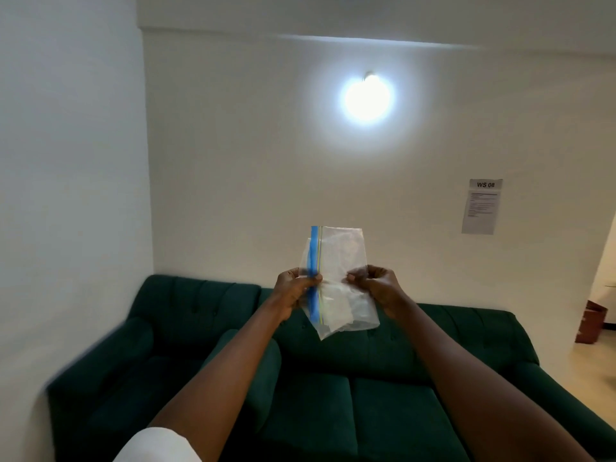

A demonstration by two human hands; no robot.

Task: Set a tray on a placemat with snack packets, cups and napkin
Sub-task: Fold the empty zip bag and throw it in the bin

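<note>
**mod_kay:** Step check pls, where are we w/ the tray setup?

**benchrat:** Barely into it imo. Both arms are stretched out front, holding a clear zip bag (336, 288) up in the air over a dark green sofa (383, 378). Bag's turned sideways, so its blue zip strip (313, 278) runs top to bottom along the left side. Looks like there's something pale and crumpled inside, maybe the napkin, can't tell for sure thru the plastic.

**mod_kay:** Grip status?

**benchrat:** Left hand (293, 291) is pinched shut on the bag right at the zip strip, thumb + fingers clamped on it. Right hand (380, 288) is closed on the opposite edge of the bag, fingers curled in. So both clamped on the same bag, pulling it taut-ish btwn them.

**mod_kay:** Tray? Placemat? Cups?

**benchrat:** None in view. No bench either, just sofa, white wall, a wall lamp (368, 98) and a paper sign (481, 206) reading WS 08 off to the right. Camera's pointed pretty high tbh.

**mod_kay:** So what's next?

**benchrat:** My guess: this is the unpack step. Next move needs the zip peeled open, so one hand has to hold the strip steady while the other splits the two lips apart, then reach in for the contents. Thin floppy plastic, so a fingertip pinch at the seal, not a fist. After that they'd have to look down and find wherever the placemat goes.
</note>
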